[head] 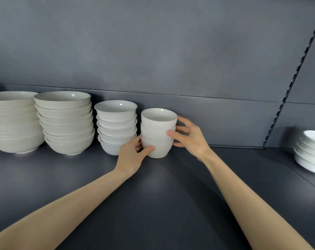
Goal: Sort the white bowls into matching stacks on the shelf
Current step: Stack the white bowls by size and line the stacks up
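Note:
A stack of three small deep white bowls stands on the dark shelf near the back wall. My left hand grips the bottom bowl from the left, thumb across its front. My right hand holds the stack from the right, fingers spread against the middle and top bowls. To the left stand a stack of several small white bowls, a stack of several medium cream bowls and a stack of large cream bowls, cut off by the frame edge.
A leaning stack of white dishes sits at the far right on the neighbouring shelf section. A slotted upright rail runs up the grey back wall. Bare shelf surface lies in front of the stacks.

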Demonstrator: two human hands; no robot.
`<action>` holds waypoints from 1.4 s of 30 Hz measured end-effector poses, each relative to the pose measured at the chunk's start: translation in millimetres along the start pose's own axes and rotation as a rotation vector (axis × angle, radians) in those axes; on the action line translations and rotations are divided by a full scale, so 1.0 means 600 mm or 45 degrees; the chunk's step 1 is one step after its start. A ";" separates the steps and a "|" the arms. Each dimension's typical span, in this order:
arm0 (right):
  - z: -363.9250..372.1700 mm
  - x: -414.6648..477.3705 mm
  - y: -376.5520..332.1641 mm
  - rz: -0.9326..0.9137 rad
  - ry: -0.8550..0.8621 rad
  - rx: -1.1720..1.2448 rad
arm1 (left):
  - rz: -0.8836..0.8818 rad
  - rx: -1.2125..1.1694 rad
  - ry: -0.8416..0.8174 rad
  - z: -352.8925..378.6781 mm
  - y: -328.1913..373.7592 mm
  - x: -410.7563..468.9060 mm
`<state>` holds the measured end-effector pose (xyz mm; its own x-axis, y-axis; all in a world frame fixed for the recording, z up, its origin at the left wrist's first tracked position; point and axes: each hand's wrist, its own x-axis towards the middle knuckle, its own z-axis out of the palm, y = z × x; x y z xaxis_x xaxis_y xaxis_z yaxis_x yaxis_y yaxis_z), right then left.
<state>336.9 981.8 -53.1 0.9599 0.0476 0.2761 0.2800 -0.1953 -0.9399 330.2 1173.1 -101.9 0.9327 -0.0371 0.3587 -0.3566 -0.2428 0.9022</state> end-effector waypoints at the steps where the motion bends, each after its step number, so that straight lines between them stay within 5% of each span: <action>1: -0.001 -0.001 -0.002 0.003 -0.004 -0.022 | -0.011 0.004 0.002 0.000 0.003 -0.002; 17: -0.058 -0.061 -0.039 0.014 -0.103 -0.800 | -0.089 0.764 -0.178 -0.010 0.065 -0.071; 30: -0.183 -0.236 -0.124 -0.004 0.135 -1.348 | 0.554 1.172 -0.231 0.063 0.239 -0.135; 42: -0.353 -0.378 -0.164 0.041 0.313 -1.499 | 0.749 1.306 -0.236 0.192 0.357 -0.207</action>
<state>89.8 782.5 19.4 0.9031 -0.1366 0.4071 -0.0470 -0.9738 -0.2226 144.2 1013.9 19.4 0.6643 -0.5204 0.5366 -0.6009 -0.7987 -0.0307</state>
